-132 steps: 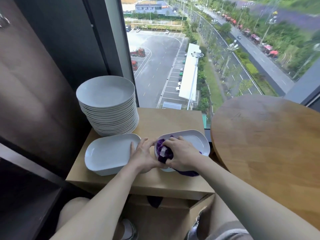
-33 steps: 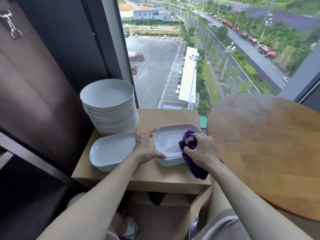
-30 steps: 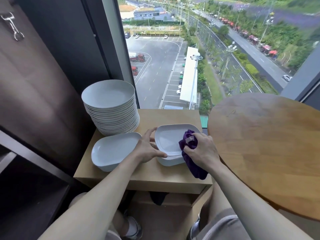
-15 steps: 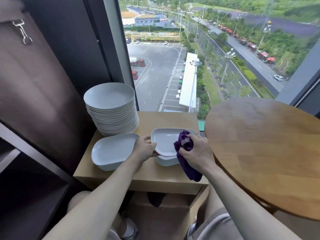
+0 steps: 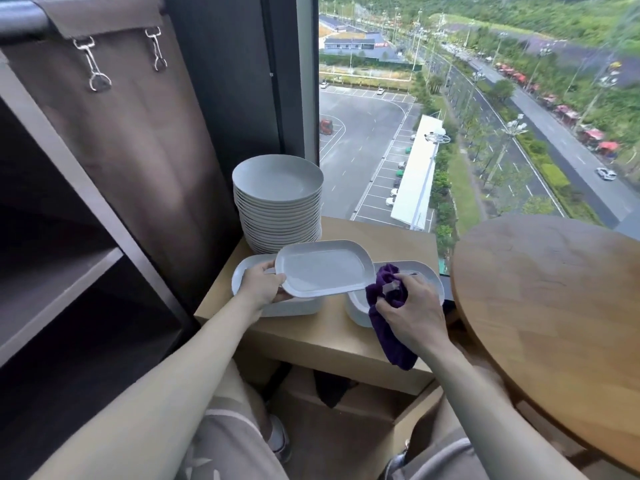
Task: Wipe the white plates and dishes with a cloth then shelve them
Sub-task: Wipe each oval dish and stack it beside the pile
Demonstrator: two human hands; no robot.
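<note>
Head view: left hand (image 5: 261, 284) grips white rectangular dish (image 5: 323, 268) at its left rim, thumb on top, other fingers hidden beneath. Dish held above second dish (image 5: 291, 308) on wooden stand (image 5: 332, 337). Right hand (image 5: 412, 313) curled round purple cloth (image 5: 388, 296). Cloth just beside held dish's right edge, tail hanging over third dish (image 5: 429, 275), which is mostly hidden. Stack of round plates (image 5: 278, 202) behind.
</note>
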